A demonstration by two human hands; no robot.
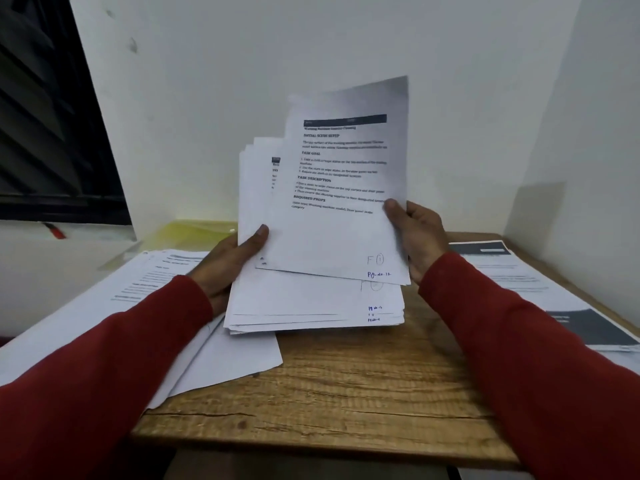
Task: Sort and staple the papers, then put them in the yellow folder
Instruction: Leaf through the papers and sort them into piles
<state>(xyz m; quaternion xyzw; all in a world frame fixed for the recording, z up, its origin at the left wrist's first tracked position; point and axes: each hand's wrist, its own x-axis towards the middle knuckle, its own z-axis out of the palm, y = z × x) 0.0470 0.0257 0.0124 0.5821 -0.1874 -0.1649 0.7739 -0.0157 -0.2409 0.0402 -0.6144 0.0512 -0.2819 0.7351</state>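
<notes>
A stack of printed white papers [311, 299] is held upright above the wooden table [346, 393]. My left hand [228, 261] grips the stack at its left edge, thumb on the front. My right hand [415, 233] pinches the front sheet [339, 230] at its right edge; that sheet is raised higher than the rest and tilted. It bears printed headings and handwritten marks near its lower right corner. The yellow folder [194, 233] lies flat at the back left of the table, partly hidden behind the papers.
More printed sheets [138, 306] lie spread on the left side of the table, overhanging its edge. Other sheets with dark headers [540, 289] lie on the right. A red object [55, 232] rests on the sill by the dark window. White walls enclose the corner.
</notes>
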